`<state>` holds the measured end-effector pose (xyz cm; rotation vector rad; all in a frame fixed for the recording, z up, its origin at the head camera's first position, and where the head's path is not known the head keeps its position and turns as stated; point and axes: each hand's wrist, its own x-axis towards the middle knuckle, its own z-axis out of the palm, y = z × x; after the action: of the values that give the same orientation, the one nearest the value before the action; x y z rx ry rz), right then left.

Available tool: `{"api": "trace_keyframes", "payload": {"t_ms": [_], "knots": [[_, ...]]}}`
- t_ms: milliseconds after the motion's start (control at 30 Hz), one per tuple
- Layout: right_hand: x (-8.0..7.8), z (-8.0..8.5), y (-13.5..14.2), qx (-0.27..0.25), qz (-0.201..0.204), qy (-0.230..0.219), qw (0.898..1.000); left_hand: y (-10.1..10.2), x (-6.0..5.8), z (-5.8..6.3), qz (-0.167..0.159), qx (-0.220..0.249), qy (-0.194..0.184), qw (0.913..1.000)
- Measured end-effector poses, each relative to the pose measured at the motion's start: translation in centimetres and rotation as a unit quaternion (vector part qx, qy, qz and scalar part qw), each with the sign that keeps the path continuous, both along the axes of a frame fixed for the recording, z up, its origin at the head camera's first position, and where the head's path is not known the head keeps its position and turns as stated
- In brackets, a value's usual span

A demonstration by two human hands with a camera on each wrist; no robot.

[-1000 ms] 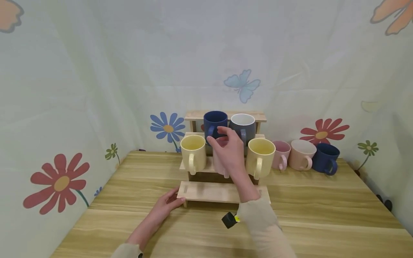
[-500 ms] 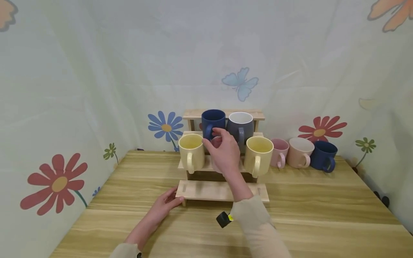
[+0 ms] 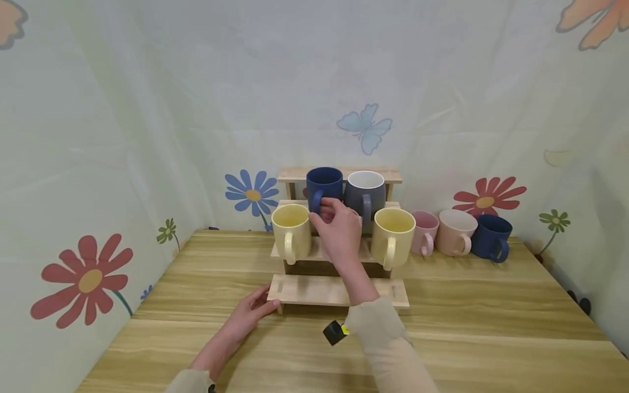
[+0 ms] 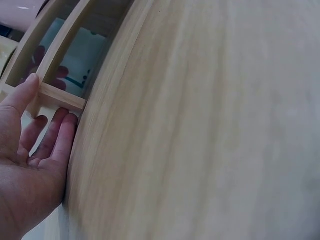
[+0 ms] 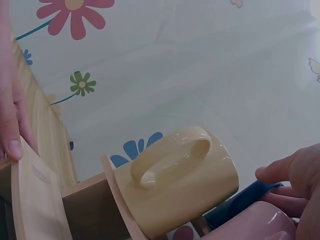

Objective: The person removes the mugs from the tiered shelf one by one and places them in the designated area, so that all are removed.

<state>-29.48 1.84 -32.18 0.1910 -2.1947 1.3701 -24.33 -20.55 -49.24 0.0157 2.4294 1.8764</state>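
Note:
My right hand (image 3: 339,234) reaches over the middle of a stepped wooden rack (image 3: 314,290). Its thumb and fingers pinch the handle of a dark blue mug (image 3: 325,180) on an upper step; the right wrist view shows part of this blue mug (image 5: 232,209) beside the fingers. A pink mug (image 5: 260,222) sits under that hand, almost hidden in the head view. Yellow mugs stand on either side, one at left (image 3: 291,232) and one at right (image 3: 393,237). My left hand (image 3: 248,314) holds the left end of the rack's lowest step.
A grey mug with a white inside (image 3: 365,196) is right of the blue one. On the table (image 3: 467,316), right of the rack, stand a small pink mug (image 3: 423,232), a pale pink mug (image 3: 455,232) and another dark blue mug (image 3: 491,237). A flowered curtain hangs behind.
My right hand has moved slightly left from over the pink mug, and its thumb and fingers have closed in on the blue mug's handle. The left hand keeps its place.

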Motion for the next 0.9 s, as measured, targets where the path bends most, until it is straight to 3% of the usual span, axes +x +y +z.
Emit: {"api": "trace_keyframes", "payload": {"t_ms": [267, 900], "knots": [[-1.1, 1.1, 0.2, 0.070, -0.021, -0.017, 0.997, -0.2, 0.1, 0.0, 0.002, -0.018, -0.003, 0.9998], [-2.0, 1.5, -0.4, 0.077, -0.036, -0.024, 0.996, -0.2, 0.1, 0.1, -0.002, -0.011, -0.008, 0.9999]]}}
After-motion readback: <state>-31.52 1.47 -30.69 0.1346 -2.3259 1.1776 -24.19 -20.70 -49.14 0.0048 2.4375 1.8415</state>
